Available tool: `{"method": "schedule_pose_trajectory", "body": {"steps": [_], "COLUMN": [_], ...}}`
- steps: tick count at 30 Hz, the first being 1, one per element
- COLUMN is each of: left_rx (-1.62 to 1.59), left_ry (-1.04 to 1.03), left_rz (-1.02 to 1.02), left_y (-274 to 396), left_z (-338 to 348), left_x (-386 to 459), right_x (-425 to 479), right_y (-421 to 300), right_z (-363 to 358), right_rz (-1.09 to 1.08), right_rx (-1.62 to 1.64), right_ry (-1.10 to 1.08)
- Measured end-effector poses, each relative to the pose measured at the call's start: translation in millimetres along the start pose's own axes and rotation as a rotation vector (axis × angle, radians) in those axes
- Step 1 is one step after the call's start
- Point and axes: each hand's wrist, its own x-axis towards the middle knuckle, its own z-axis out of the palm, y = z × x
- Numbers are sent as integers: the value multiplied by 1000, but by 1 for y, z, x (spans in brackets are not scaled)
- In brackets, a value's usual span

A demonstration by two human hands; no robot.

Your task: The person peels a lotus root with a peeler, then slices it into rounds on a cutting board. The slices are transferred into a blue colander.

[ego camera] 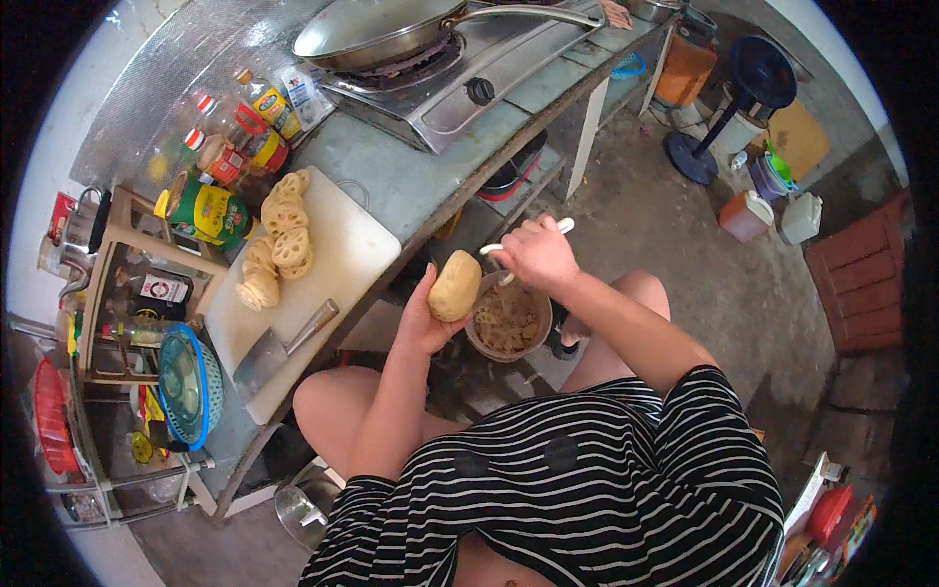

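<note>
In the head view my left hand (428, 323) holds a pale, rounded piece of lotus root (455, 286), mostly smooth on its visible side. My right hand (539, 251) grips a white-handled peeler (565, 225) just right of the root, apart from it. Below both hands stands a round plastic tub (544, 323) with peelings and pieces of lotus root in it. On the counter, sliced lotus root (286, 213) lies in overlapping rows on a white cutting board (345, 220). A cleaver (260, 359) rests flat at the near end of that board, its handle pointing up and right.
A gas stove (440, 110) carries a lidded pan (381, 37). Bottles (220, 158) line the back of the counter. The counter edge (440, 220) runs close beside my left hand. A blue-rimmed basket (192, 385) sits at left, and a dark blue stool (763, 70) stands on the floor.
</note>
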Motion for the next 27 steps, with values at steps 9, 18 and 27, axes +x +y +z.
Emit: {"method": "schedule_pose_trajectory", "body": {"steps": [9, 18, 27], "left_rx": [108, 157, 28], "left_ry": [96, 16, -112], "left_rz": [2, -21, -12], "left_y": [-5, 4, 6], "left_z": [14, 13, 10], "left_x": [0, -9, -10], "right_x": [2, 6, 14], "right_y": [-30, 19, -11], "right_z": [-5, 21, -7], "right_rz": [-238, 63, 9], "right_rx": [76, -101, 25], "right_ry": [119, -114, 99]}}
